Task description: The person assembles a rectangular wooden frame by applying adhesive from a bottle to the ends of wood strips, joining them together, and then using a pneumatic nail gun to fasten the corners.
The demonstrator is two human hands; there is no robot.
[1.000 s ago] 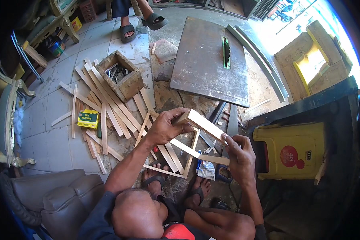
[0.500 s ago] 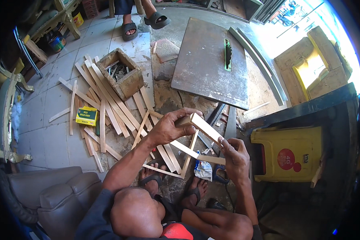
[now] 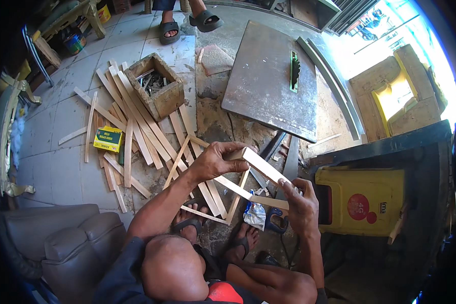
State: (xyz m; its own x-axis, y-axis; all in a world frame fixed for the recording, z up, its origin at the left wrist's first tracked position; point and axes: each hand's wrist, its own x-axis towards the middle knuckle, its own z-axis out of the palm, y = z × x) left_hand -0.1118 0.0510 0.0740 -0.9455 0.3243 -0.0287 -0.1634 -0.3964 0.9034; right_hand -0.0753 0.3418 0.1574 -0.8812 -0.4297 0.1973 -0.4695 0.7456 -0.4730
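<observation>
Between my two hands a pale wooden strip (image 3: 264, 165) is held at a slant, its left end higher. My left hand (image 3: 215, 163) is closed round that end, with the thumb below it. Farther right, my right hand (image 3: 303, 203) grips the lower end, thumb on top. A second strip (image 3: 271, 201) runs just below toward my right palm; whether the two are joined I cannot tell. Thin strips forming an angled wooden frame (image 3: 234, 203) stand by my feet. Beside it lie a crumpled blue-and-white packet (image 3: 255, 216) and a saw with a blue handle (image 3: 277, 221).
A table saw (image 3: 268, 81) with an exposed blade stands ahead. Loose wooden strips (image 3: 137, 126), a yellow-green box (image 3: 107, 139) and a wooden box of metal bits (image 3: 168, 104) lie left. A yellow plastic stool (image 3: 334, 178) is right. Another person's sandalled foot (image 3: 169, 33) is ahead.
The view has shifted slightly. My hands and the strip sit a little lower in it, and both hands keep their hold.
</observation>
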